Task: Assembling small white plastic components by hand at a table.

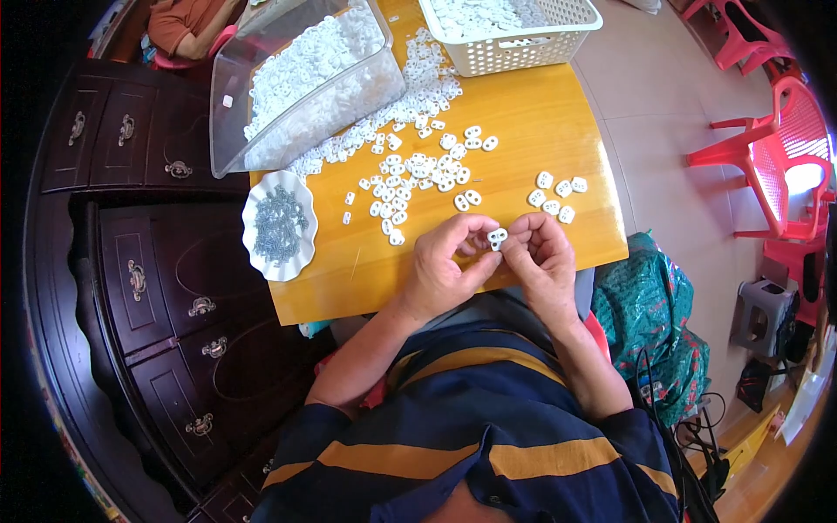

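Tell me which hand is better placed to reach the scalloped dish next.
Likely the left hand: it is nearer the scalloped dish at the left edge of the table; the right hand is beyond the white piece.

Small white plastic piece (498,235) between hands: dark round spots on white. Scattered little rounded white plastic pieces (392,187): same dark-spotted pattern. Glossy wooden table (545,109): honey-yellow. Scalloped round bowl (252,218): white; tiny metallic parts (281,222) in it: silvery grey. Rectangular see-through plastic bin (228,131): colourless, greyish. Openwork plastic basket (523,52): cream, dotted with holes. Wooden drawer cabinet (153,227): dark reddish brown. Wearer's cloth shirt (418,423): navy, broad mustard stripes. Bulky shiny bag (645,283): green, red-flecked. Plastic armchair (757,157): pinkish red.
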Demonstrator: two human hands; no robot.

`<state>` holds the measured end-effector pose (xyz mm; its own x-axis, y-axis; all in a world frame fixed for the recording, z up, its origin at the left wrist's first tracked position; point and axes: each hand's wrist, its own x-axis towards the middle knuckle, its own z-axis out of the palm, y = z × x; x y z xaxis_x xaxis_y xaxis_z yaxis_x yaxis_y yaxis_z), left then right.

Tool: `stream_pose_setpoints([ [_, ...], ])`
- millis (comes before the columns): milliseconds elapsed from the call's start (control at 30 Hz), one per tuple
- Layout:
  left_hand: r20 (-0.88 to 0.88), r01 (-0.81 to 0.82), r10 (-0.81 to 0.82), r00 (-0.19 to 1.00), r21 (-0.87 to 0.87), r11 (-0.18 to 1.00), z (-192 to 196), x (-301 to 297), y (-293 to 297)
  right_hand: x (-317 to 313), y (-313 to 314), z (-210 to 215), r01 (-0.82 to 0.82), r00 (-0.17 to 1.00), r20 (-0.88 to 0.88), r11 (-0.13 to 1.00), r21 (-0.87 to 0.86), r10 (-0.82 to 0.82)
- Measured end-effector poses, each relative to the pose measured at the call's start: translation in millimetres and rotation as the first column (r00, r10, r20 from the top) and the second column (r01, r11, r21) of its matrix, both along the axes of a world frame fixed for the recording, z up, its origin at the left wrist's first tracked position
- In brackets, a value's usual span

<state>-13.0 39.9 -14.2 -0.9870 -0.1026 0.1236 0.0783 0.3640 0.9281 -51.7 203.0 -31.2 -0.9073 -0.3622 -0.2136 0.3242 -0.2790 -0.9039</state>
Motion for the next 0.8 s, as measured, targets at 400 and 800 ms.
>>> stream_pose_setpoints([
  [400,-0.017,0.034,-0.034,0.999,-0.035,0.999,5.8,-4.2,-2.7,-1.0,1.5,3.1,-0.039,0.999,0.028,0.996,-0.074,0.041],
  [800,-0.068,0.038,-0.048,0.997,-0.132,0.991,8.2,-4.4,-1.5,-9.0,7.2,1.7,-0.173,0.979,0.098,0.982,-0.069,0.179],
])
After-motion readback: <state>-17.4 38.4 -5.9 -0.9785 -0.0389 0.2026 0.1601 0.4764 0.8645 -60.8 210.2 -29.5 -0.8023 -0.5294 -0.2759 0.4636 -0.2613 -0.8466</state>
